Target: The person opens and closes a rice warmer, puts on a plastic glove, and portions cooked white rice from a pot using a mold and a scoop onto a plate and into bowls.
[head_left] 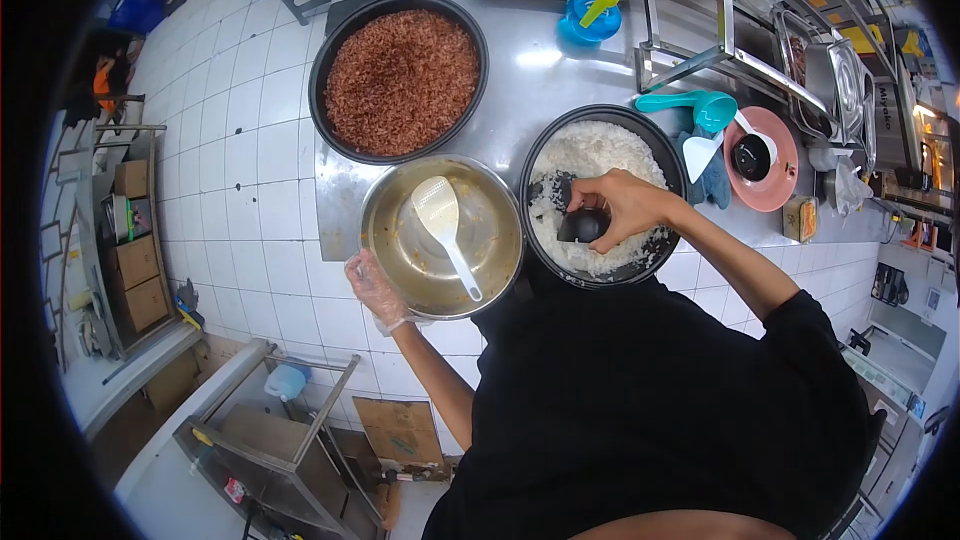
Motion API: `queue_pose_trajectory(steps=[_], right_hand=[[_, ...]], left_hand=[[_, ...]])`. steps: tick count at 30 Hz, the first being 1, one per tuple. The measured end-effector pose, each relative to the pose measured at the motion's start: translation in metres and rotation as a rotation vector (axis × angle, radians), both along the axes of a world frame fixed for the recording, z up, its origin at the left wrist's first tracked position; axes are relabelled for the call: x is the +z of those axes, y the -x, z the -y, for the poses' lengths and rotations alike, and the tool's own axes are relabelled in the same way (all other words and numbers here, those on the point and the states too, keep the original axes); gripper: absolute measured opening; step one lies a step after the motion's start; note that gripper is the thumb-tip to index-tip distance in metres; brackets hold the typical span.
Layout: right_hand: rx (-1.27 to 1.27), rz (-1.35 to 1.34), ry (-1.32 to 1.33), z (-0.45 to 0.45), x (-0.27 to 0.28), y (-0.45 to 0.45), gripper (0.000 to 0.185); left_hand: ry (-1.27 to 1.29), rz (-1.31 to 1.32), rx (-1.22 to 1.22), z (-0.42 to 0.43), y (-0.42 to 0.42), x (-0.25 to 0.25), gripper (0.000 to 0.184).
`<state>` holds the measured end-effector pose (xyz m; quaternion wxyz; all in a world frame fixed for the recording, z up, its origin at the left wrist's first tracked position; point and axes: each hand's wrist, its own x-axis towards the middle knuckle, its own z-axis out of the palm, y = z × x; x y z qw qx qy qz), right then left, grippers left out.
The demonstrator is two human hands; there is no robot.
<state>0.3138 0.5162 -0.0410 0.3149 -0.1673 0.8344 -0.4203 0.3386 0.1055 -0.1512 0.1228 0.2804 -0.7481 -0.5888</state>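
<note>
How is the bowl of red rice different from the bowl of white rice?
The red rice is reddish brown, but the white rice is pale. The red rice's bowl has no hand over it, while the right hand holds a black tool in the white rice's bowl. The white rice's bowl is also closer to the person than the red rice's bowl. Both bowls are round and dark.

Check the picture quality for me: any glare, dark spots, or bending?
Head view: wide-angle bending, corners black, floor tiles curving towards the left edge; head view: white glare on the counter, near the blue tub; head view: shirt very dark, few folds visible.
</note>
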Motion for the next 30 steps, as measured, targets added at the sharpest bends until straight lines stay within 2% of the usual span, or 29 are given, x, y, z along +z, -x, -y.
queue_pose_trajectory(steps=[8, 11, 20, 23, 26, 29, 30], right_hand=[[0.004, -0.029, 0.024, 0.005, 0.018, -0.01, 0.055], [-0.018, 0.061, -0.035, 0.005, 0.024, -0.012, 0.06], [0.01, 0.102, 0.006, 0.006, 0.044, -0.014, 0.057], [0.033, 0.182, 0.046, 0.0, 0.046, -0.012, 0.051], [0.039, 0.312, 0.2, -0.009, 0.038, -0.001, 0.049], [0.045, 0.53, 0.183, -0.02, 0.016, 0.018, 0.049], [0.017, 0.608, 0.267, -0.024, 0.006, 0.021, 0.049]], left_hand=[[-0.082, 0.006, 0.034, 0.0, -0.002, -0.007, 0.034], [-0.07, -0.007, 0.032, -0.003, -0.002, -0.003, 0.034], [0.155, -0.028, -0.057, -0.004, -0.003, -0.002, 0.038], [0.104, -0.05, -0.057, -0.005, -0.004, -0.002, 0.037], [0.06, -0.033, -0.045, -0.005, -0.005, -0.002, 0.035], [0.05, -0.023, -0.036, -0.011, -0.005, 0.009, 0.033], [0.026, -0.019, -0.032, -0.014, -0.005, 0.012, 0.033]])
